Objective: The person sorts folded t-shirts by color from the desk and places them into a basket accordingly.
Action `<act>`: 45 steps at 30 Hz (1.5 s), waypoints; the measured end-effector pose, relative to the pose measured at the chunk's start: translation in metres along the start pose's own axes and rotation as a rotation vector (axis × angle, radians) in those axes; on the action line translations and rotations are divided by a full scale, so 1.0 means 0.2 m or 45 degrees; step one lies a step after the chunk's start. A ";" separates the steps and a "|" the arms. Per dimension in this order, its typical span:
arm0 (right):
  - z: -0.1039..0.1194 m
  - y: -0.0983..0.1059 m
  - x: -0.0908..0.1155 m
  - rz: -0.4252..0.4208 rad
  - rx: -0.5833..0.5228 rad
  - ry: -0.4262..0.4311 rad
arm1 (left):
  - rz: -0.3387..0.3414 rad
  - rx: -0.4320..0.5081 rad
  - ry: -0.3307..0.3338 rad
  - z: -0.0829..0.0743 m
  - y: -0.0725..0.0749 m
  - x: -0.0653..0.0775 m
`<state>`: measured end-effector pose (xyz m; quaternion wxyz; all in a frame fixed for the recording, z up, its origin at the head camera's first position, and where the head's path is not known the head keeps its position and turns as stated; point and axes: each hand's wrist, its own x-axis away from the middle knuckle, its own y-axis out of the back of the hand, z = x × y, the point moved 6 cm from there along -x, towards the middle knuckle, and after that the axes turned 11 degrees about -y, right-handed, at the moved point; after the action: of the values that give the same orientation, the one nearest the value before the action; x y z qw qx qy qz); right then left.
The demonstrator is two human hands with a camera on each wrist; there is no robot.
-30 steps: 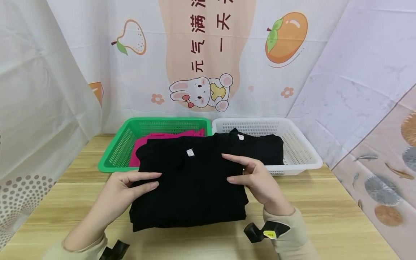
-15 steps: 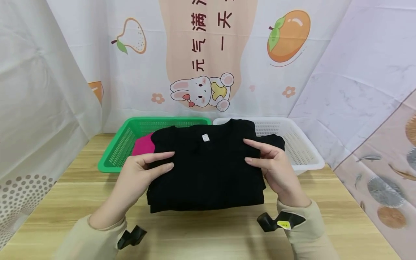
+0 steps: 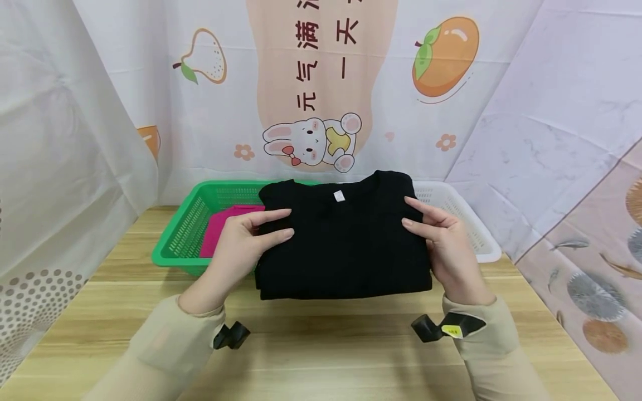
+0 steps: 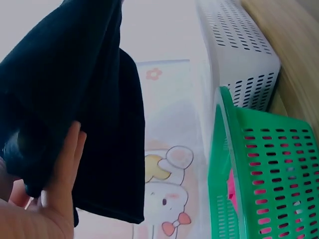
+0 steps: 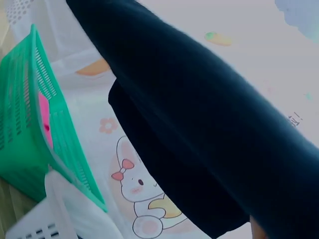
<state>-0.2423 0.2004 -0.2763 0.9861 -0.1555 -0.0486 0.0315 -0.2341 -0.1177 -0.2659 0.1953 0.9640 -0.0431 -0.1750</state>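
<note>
A folded black shirt [image 3: 346, 245] with a white neck tag is held up off the table between both hands. At its left side, my left hand [image 3: 246, 239] grips the edge, thumb and forefinger on the front, the other fingers behind. My right hand [image 3: 448, 248] pinches the opposite side the same way. In the left wrist view the fingers [image 4: 65, 159] lie along the back of the cloth. The right wrist view shows mostly the shirt's dark underside [image 5: 189, 124]; that hand is nearly hidden there.
Behind the shirt stand a green basket [image 3: 168, 245] with folded pink cloth [image 3: 218, 225] in it, and a white basket [image 3: 489, 248] to its right, partly covered by the shirt. Both sit on a wooden table [image 3: 321, 356] against a printed curtain [image 3: 200, 128].
Both hands have carried the black shirt right and away, toward the baskets. It now hides the black cloth seen earlier in the white basket, and the pink cloth shows at left.
</note>
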 end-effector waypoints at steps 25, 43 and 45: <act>0.20 0.16 -0.17 -0.128 0.139 0.105 | 0.079 0.114 -0.021 -0.03 -0.21 -0.30; 0.30 0.26 -0.26 -0.021 0.047 0.040 | -0.035 0.359 -0.041 0.01 -0.37 -0.47; 0.30 0.28 -0.27 -0.061 0.079 0.033 | -0.086 0.319 -0.049 0.02 -0.38 -0.48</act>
<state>-0.3050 0.2673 -0.2418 0.9915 -0.1240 -0.0384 0.0071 -0.3242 -0.0343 -0.2690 0.0665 0.9783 -0.0358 -0.1931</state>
